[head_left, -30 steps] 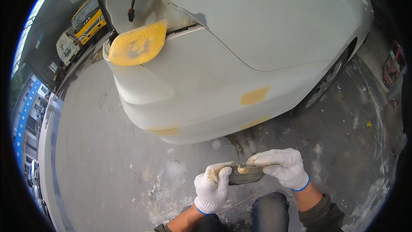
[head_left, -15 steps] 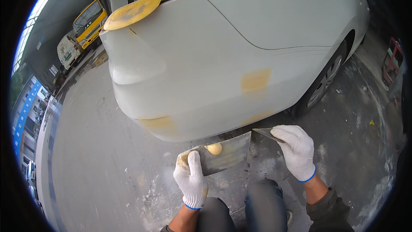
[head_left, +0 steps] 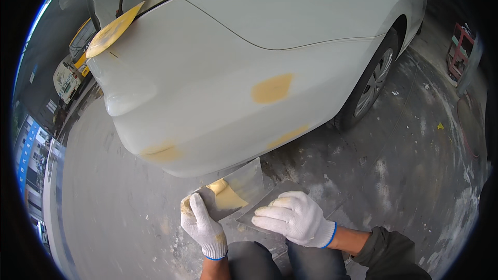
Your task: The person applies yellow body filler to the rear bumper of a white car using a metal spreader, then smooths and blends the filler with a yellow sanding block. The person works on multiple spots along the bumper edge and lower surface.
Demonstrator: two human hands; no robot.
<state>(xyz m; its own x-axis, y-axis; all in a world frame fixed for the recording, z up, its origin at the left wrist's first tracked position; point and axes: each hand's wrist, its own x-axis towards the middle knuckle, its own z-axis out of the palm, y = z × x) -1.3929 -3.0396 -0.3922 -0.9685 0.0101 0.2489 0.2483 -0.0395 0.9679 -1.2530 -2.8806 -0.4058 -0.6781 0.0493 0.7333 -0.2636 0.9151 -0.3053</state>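
Observation:
My left hand [head_left: 203, 225], in a white glove, holds a flat metal spreader plate [head_left: 244, 182] with a dab of yellow filler [head_left: 224, 193] on it. My right hand [head_left: 295, 218], gloved too, grips a second flat metal scraper [head_left: 275, 197] whose edge lies against the plate. Both are low, just below the white car bumper [head_left: 207, 98]. The bumper carries yellow filler patches: one in the middle [head_left: 272, 88], one on the lower left [head_left: 161, 151], one on the lower edge [head_left: 288, 136].
A yellow filler-coated board [head_left: 111, 28] rests on the car at top left. The rear wheel [head_left: 371, 88] is to the right. Stained concrete floor [head_left: 415, 166] surrounds me. A red rack [head_left: 459, 46] stands far right; a yellow vehicle [head_left: 78, 54] far left.
My view has moved closer to the bumper. My hands have separated the two blades, shown the filler on the plate, then brought the scraper back against it.

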